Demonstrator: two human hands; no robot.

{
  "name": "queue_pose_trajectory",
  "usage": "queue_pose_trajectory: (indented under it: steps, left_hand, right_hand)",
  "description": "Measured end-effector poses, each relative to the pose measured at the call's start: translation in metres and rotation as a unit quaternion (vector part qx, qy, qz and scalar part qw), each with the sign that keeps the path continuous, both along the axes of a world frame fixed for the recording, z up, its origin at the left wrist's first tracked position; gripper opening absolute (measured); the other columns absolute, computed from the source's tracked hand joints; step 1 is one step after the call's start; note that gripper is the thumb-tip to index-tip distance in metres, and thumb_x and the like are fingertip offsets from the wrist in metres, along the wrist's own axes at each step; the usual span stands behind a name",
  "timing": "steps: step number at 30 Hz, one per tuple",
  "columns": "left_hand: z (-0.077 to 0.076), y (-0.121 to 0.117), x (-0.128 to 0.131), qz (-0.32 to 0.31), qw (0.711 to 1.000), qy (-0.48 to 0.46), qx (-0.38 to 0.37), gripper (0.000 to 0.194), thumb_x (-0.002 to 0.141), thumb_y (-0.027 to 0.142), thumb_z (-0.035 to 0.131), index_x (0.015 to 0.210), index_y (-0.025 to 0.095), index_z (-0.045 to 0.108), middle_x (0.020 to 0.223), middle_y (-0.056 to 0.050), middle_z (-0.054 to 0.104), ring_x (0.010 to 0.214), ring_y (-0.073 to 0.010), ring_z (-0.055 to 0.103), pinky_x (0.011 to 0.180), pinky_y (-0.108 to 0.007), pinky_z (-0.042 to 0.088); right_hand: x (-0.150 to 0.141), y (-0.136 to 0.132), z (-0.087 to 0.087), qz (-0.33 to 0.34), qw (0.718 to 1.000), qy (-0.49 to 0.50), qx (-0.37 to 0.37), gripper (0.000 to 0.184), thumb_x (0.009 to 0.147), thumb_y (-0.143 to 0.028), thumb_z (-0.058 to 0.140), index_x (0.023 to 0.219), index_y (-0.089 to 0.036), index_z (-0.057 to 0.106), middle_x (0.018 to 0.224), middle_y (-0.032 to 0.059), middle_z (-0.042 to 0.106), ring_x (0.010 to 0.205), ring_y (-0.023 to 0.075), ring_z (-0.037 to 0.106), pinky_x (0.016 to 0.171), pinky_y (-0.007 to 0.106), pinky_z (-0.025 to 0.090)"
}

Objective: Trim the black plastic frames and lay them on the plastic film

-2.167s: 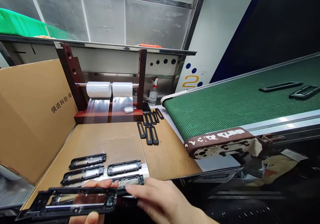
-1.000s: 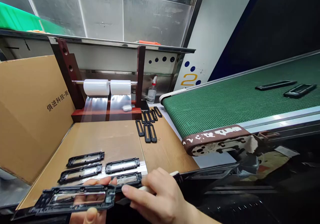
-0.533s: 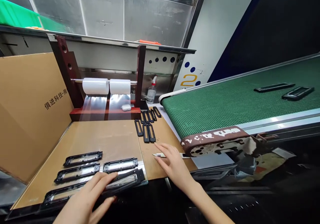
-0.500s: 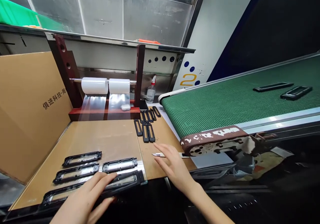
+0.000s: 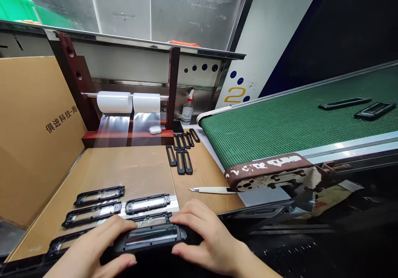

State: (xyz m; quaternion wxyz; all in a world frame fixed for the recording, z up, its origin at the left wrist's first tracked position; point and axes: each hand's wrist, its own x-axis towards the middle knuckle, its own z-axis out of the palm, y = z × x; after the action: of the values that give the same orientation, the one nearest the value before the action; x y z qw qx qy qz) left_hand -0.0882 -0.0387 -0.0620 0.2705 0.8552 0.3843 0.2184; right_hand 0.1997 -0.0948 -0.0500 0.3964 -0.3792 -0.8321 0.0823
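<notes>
Between my two hands is a black plastic frame (image 5: 152, 237) with a long, shiny window strip, held at the near edge of the cardboard-covered bench. My left hand (image 5: 96, 245) grips its left end, thumb below and fingers on top. Its right end is pinched by my right hand (image 5: 209, 236) in the same way. Just behind it lies another black frame, partly hidden. More black frames with clear strips (image 5: 147, 204) rest on the cardboard to the left, some on a band of clear film. Right of them, a white-handled craft knife (image 5: 213, 190) lies flat.
Two rolls of clear film (image 5: 114, 102) hang on a dark red stand (image 5: 127, 139) at the back. Several empty-looking black frames (image 5: 180, 162) lie beside it, near a spray bottle (image 5: 187, 111). A green conveyor belt (image 5: 280, 124) carries two frames on the right; a cardboard box (image 5: 34, 145) stands left.
My right hand has moved left from beside the knife onto the right end of the frame. The frame in my left hand has come lower and nearer. The view has shifted slightly.
</notes>
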Motion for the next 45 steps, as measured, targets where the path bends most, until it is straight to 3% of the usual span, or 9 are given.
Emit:
queue_pose_trajectory:
  steps: [4, 11, 14, 18, 20, 23, 28, 39, 45]
  left_hand:
    - [-0.007, -0.003, 0.002, 0.034, 0.987, -0.026, -0.157, 0.034, 0.078, 0.053, 0.062, 0.108, 0.034, 0.064, 0.113, 0.001, 0.067, 0.101, -0.0205, 0.063, 0.088, -0.026, 0.049]
    - [0.005, 0.011, 0.024, -0.016, 0.881, -0.156, -0.446, 0.047, 0.078, 0.064, 0.057, 0.076, 0.019, 0.064, 0.054, 0.003, 0.062, 0.052, -0.0131, 0.06, 0.056, -0.024, 0.045]
    - [0.01, 0.042, 0.032, 0.09, 0.861, -0.268, -0.423, 0.051, 0.087, 0.062, 0.043, 0.103, 0.018, 0.064, 0.107, -0.009, 0.07, 0.105, -0.023, 0.063, 0.092, -0.034, 0.046]
    - [0.008, 0.094, 0.048, 0.189, 0.844, -0.36, -0.349, 0.067, 0.094, 0.054, 0.029, 0.146, 0.013, 0.02, 0.159, -0.011, 0.015, 0.144, -0.0146, 0.015, 0.116, -0.028, 0.01]
    - [0.006, 0.111, 0.054, 0.192, 0.838, -0.353, -0.368, 0.073, 0.094, 0.056, 0.031, 0.148, 0.013, 0.009, 0.159, -0.014, 0.012, 0.144, -0.0198, 0.019, 0.117, -0.036, 0.011]
    - [0.006, 0.12, 0.055, 0.153, 0.828, -0.305, -0.446, 0.075, 0.091, 0.06, 0.035, 0.145, 0.011, 0.019, 0.14, -0.021, 0.047, 0.119, -0.0257, 0.055, 0.108, -0.047, 0.031]
    - [0.009, 0.118, 0.047, 0.09, 0.819, -0.229, -0.518, 0.07, 0.092, 0.06, 0.035, 0.136, 0.006, 0.035, 0.097, -0.016, 0.071, 0.082, -0.0221, 0.069, 0.088, -0.04, 0.045]
    - [-0.005, 0.122, 0.042, 0.064, 0.838, -0.216, -0.497, 0.074, 0.086, 0.066, 0.04, 0.135, 0.012, 0.033, 0.104, -0.014, 0.069, 0.092, -0.0245, 0.069, 0.09, -0.041, 0.046]
    - [-0.003, 0.109, 0.042, 0.098, 0.922, -0.188, -0.323, 0.078, 0.089, 0.065, 0.018, 0.147, 0.014, 0.007, 0.153, -0.019, 0.031, 0.134, -0.0235, 0.041, 0.111, -0.038, 0.031]
  right_hand:
    - [0.0, -0.001, 0.006, -0.016, 0.984, -0.054, 0.166, 0.023, 0.094, -0.025, 0.055, 0.116, -0.017, 0.061, 0.107, 0.008, 0.066, 0.103, 0.0173, 0.058, 0.094, 0.032, 0.046]
    - [0.004, 0.019, 0.008, -0.076, 0.944, -0.124, 0.295, 0.02, 0.092, -0.021, 0.061, 0.111, -0.019, 0.066, 0.094, -0.0008, 0.069, 0.097, 0.0115, 0.057, 0.11, 0.024, 0.029]
    - [0.009, 0.041, 0.001, -0.077, 0.95, -0.109, 0.282, 0.024, 0.091, -0.022, 0.06, 0.113, -0.012, 0.063, 0.092, 0.0051, 0.066, 0.092, 0.016, 0.057, 0.1, 0.03, 0.039]
    - [0.014, 0.07, -0.016, -0.122, 0.975, -0.009, 0.185, 0.031, 0.086, -0.022, 0.065, 0.116, -0.016, 0.061, 0.098, 0.0084, 0.061, 0.093, 0.0213, 0.055, 0.086, 0.038, 0.047]
    - [0.015, 0.08, -0.023, -0.126, 0.981, 0.015, 0.145, 0.034, 0.085, -0.023, 0.065, 0.118, -0.018, 0.061, 0.099, 0.0081, 0.059, 0.094, 0.0218, 0.055, 0.084, 0.039, 0.048]
    - [0.015, 0.087, -0.032, -0.111, 0.988, 0.011, 0.11, 0.037, 0.082, -0.021, 0.068, 0.118, -0.02, 0.06, 0.099, 0.0075, 0.059, 0.094, 0.0213, 0.056, 0.083, 0.038, 0.05]
    - [0.01, 0.095, -0.042, -0.067, 0.997, -0.017, 0.038, 0.043, 0.073, -0.015, 0.077, 0.113, -0.019, 0.063, 0.101, 0.0066, 0.061, 0.097, 0.0207, 0.057, 0.087, 0.035, 0.05]
    - [0.002, 0.112, -0.043, -0.019, 0.996, -0.077, -0.041, 0.038, 0.076, -0.018, 0.074, 0.113, -0.018, 0.064, 0.099, 0.0071, 0.061, 0.094, 0.0204, 0.056, 0.085, 0.034, 0.049]
    - [-0.002, 0.11, -0.042, -0.046, 0.994, -0.08, -0.058, 0.038, 0.074, -0.02, 0.077, 0.109, -0.018, 0.062, 0.1, 0.0063, 0.062, 0.096, 0.0205, 0.056, 0.087, 0.034, 0.047]
